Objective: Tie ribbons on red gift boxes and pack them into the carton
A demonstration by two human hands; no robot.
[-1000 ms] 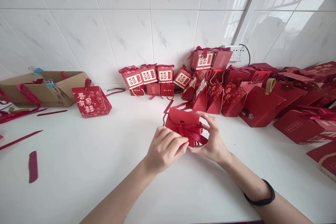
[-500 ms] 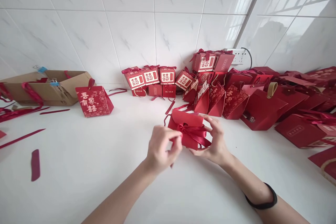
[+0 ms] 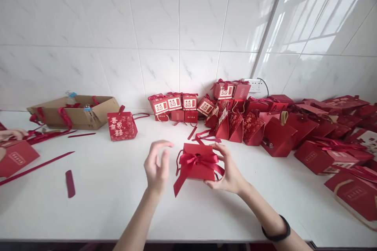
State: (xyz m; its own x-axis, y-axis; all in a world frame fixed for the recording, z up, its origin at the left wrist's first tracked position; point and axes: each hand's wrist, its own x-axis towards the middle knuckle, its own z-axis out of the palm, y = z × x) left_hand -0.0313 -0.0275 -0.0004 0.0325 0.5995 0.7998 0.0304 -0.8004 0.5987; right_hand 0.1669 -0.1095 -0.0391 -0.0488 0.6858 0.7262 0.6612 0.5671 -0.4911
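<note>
A small red gift box (image 3: 193,172) with a cord at its left side is held over the white table. A shiny red ribbon bow (image 3: 203,159) is tied across its front, one tail hanging past the lower left edge. My right hand (image 3: 229,170) grips the box's right side, thumb below and fingers above. To the left of the box, my left hand (image 3: 158,164) is empty, its fingers curved and apart, not touching the box.
Finished-looking red boxes (image 3: 188,104) stack along the tiled wall, and many red gift bags (image 3: 279,135) crowd the right. A cardboard tray (image 3: 73,119) with ribbons, a lettered red box (image 3: 121,126) and ribbon scraps (image 3: 70,183) lie left. Another person's hand (image 3: 13,135) holds a red box at the far left.
My left hand has let go of the ribbon and moved left, opening. The bow now shows spread on the box. The view has tilted up, and another person's hand has appeared at left.
</note>
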